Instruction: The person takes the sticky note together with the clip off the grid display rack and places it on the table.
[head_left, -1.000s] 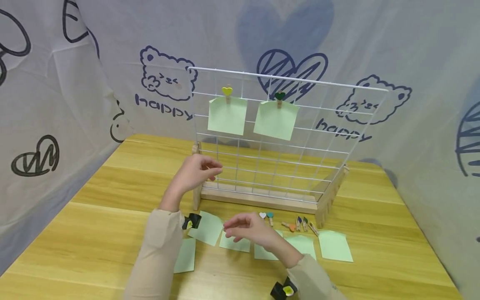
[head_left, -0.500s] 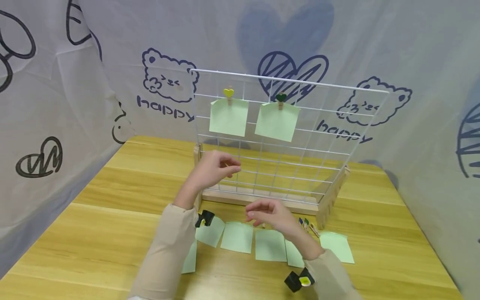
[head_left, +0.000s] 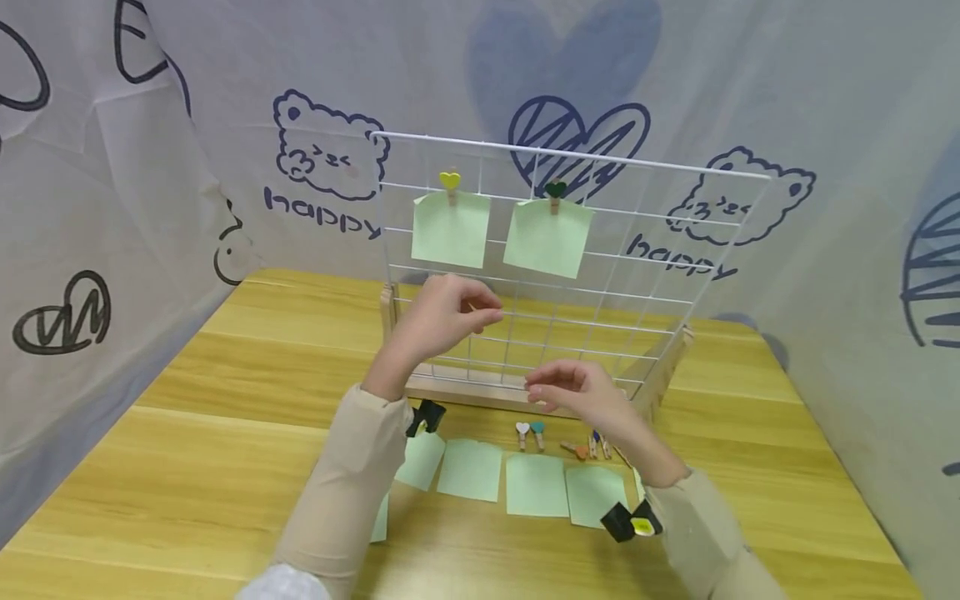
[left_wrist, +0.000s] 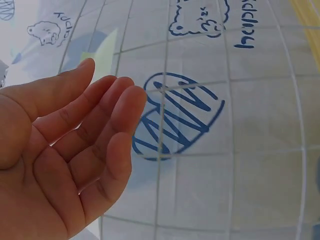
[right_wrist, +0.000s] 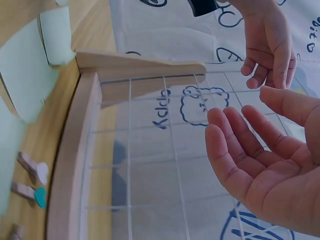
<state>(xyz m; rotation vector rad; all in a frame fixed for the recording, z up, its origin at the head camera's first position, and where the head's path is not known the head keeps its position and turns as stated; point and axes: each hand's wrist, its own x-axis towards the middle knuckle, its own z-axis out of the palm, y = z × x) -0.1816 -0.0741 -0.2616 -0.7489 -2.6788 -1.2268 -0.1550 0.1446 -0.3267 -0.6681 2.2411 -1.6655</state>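
My left hand [head_left: 448, 315] hovers in front of the white wire grid [head_left: 637, 293], below two hanging sheets. Its fingers bend loosely and hold nothing, as the left wrist view of the hand [left_wrist: 75, 150] confirms. Lower and to the right, my right hand [head_left: 588, 398] is also raised with relaxed fingers; its palm [right_wrist: 280, 185] is bare in the right wrist view. A yellow heart clothespin [head_left: 450, 182] fastens one pale green paper sheet [head_left: 450, 232] to the grid, and a dark green heart clothespin [head_left: 555, 192] fastens another sheet [head_left: 547, 240].
Several green sheets [head_left: 469, 471] lie in a row along the table [head_left: 187, 450]. Behind them are a white heart clothespin [head_left: 522, 432], a teal one [head_left: 537, 432] and an orange one [head_left: 576, 450]. More clothespins lie near my right wrist. A wooden base [head_left: 480, 390] supports the grid.
Both hands have moved up and to the right in front of the grid. The right hand has risen away from the table sheets. The two hanging sheets stay on the grid.
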